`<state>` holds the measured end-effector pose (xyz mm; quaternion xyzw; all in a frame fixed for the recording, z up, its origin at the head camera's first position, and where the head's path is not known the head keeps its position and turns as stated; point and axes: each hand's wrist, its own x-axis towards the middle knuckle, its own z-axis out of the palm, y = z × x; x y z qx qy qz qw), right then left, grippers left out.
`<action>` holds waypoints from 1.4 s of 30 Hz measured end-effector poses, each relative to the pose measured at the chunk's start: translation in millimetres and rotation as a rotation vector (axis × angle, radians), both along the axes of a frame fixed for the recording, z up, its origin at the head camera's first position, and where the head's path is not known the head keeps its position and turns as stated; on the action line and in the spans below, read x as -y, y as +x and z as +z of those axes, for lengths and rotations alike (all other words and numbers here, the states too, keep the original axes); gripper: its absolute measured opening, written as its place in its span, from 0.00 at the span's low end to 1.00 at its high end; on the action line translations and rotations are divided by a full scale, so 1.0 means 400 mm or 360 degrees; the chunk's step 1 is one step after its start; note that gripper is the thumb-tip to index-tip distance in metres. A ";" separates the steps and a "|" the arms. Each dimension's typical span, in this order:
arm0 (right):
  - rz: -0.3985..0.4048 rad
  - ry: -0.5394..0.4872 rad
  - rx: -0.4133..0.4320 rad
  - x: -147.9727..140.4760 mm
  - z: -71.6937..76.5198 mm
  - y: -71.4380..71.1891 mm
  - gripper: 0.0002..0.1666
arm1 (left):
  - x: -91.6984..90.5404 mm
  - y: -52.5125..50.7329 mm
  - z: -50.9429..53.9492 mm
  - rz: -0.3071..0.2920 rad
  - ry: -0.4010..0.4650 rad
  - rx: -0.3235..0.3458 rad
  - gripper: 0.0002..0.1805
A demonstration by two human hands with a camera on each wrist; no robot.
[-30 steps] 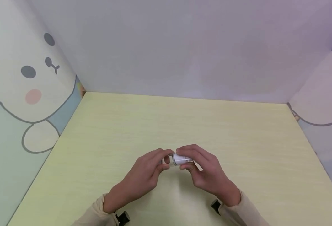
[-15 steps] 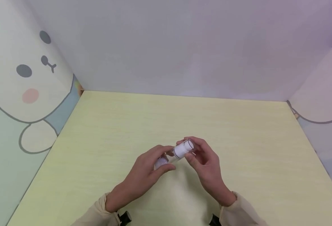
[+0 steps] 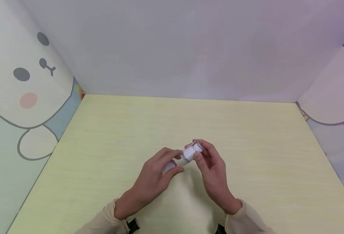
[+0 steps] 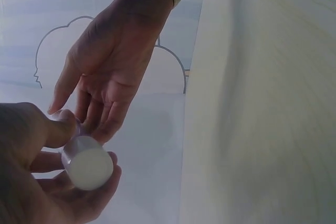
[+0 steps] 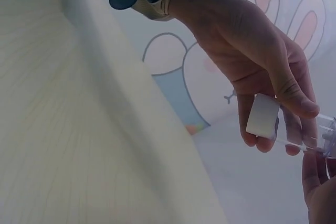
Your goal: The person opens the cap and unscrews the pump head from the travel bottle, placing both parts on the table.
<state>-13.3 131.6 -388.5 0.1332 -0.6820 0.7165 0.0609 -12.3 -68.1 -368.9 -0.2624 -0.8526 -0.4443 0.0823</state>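
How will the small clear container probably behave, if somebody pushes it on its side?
The clear container would probably roll, since its white end looks round. It is likely stiff, as its sides appear straight. Its transparent wall catches light and looks smooth, so it may be a little slippery.

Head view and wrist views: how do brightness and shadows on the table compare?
Head view: brightest, with a soft shadow on the table beside the right hand; left wrist view: dimmer, the left hand partly dark, a shadow band down the table; right wrist view: also dim, a similar band slanting across.
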 end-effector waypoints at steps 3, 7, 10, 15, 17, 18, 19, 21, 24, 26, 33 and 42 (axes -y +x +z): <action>-0.0022 -0.0014 -0.0018 0.001 0.000 -0.001 0.21 | -0.004 -0.002 0.001 0.0001 -0.0013 -0.0006 0.22; -0.0039 0.0014 -0.0033 -0.001 0.000 -0.002 0.22 | -0.005 -0.006 0.001 0.0009 -0.0035 -0.0012 0.22; -0.0037 0.0030 -0.0080 -0.001 -0.002 -0.005 0.23 | -0.004 -0.008 0.001 0.0025 -0.0059 -0.0014 0.22; -0.0048 -0.0015 -0.0199 0.000 -0.008 -0.013 0.23 | -0.004 -0.007 -0.003 0.0045 -0.0072 -0.0019 0.22; -0.0055 -0.0044 -0.0218 -0.001 -0.009 -0.015 0.22 | -0.004 -0.006 -0.003 0.0049 -0.0073 -0.0017 0.21; -0.0057 -0.0057 -0.0224 -0.002 -0.009 -0.016 0.22 | -0.004 -0.006 -0.003 0.0050 -0.0074 -0.0016 0.21; -0.0056 -0.0068 -0.0227 -0.003 -0.009 -0.017 0.22 | -0.004 -0.006 -0.003 0.0050 -0.0074 -0.0015 0.22; -0.0044 -0.0076 -0.0224 -0.004 -0.008 -0.018 0.22 | -0.003 -0.007 -0.002 0.0052 -0.0079 -0.0009 0.22; -0.0018 -0.0089 -0.0243 -0.006 -0.008 -0.020 0.22 | -0.002 -0.010 -0.002 0.0051 -0.0083 0.0009 0.21; -0.0013 -0.0094 -0.0239 -0.007 -0.005 -0.021 0.22 | 0.000 -0.012 -0.002 0.0053 -0.0084 0.0030 0.21; -0.0045 -0.0142 -0.0230 -0.027 0.007 -0.038 0.22 | 0.014 -0.019 -0.009 0.0101 -0.0105 0.0104 0.21; -0.0053 -0.0127 -0.0222 -0.075 0.021 -0.100 0.26 | 0.034 -0.026 -0.013 0.0168 -0.0077 0.0114 0.22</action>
